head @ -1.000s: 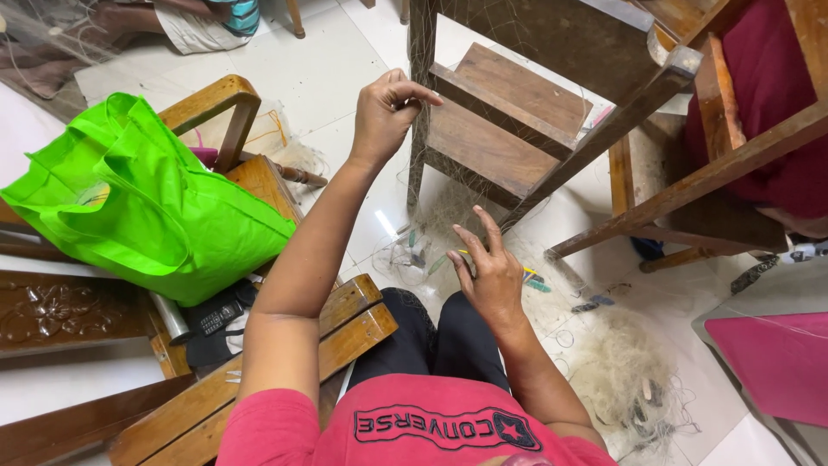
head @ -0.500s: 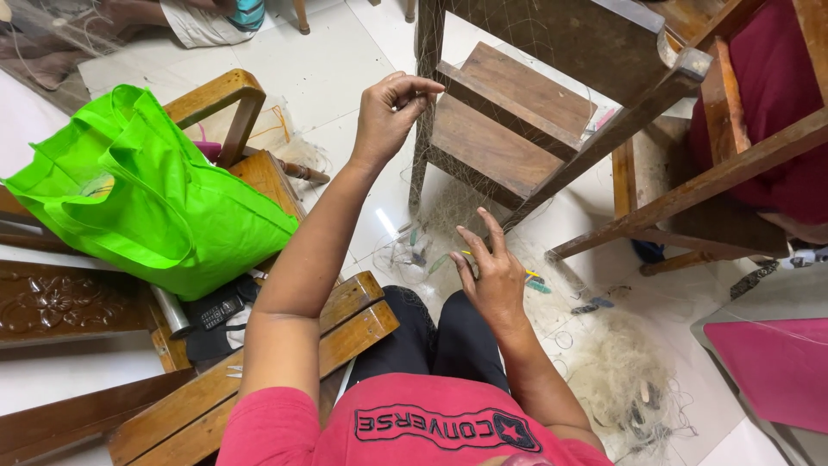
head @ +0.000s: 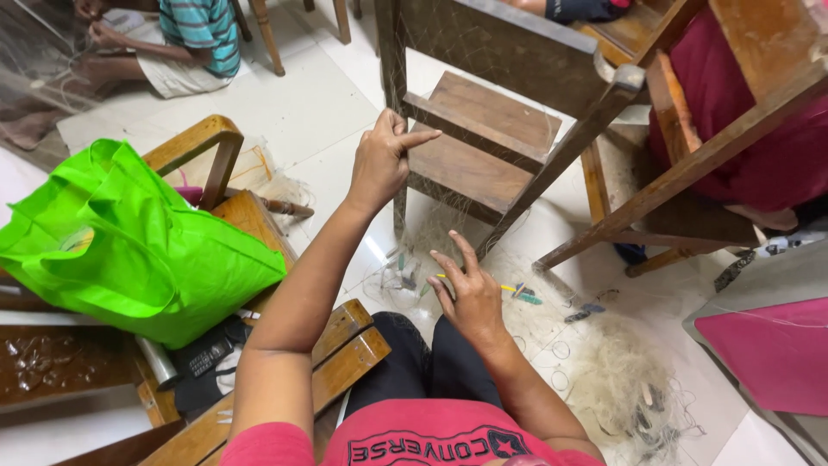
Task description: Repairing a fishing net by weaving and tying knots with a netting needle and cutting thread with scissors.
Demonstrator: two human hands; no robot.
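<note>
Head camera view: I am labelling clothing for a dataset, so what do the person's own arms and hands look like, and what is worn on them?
Both arms are bare from the short sleeves of a pinkish-red T-shirt down. The left hand and right hand wear no gloves; no rings, watch or bracelets show.

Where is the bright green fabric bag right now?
In the head view, the bright green fabric bag sits at the left, on a wooden chair, beside the raised left hand's forearm.
</note>
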